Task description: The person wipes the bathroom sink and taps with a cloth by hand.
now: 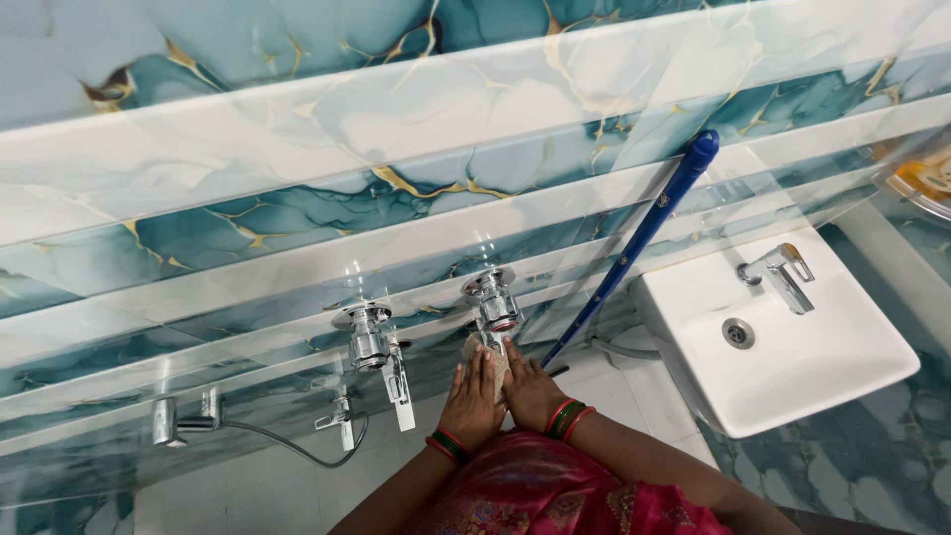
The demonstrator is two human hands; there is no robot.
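At centre frame, left hand and right hand press together around a pale cloth below the chrome tap.

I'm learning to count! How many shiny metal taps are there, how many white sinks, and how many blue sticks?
Shiny wall taps: 2, one left of the hands and one above them, where the left hand and right hand press a pale cloth.
Sink taps: 1
White sinks: 1
Blue sticks: 1
Total: 5
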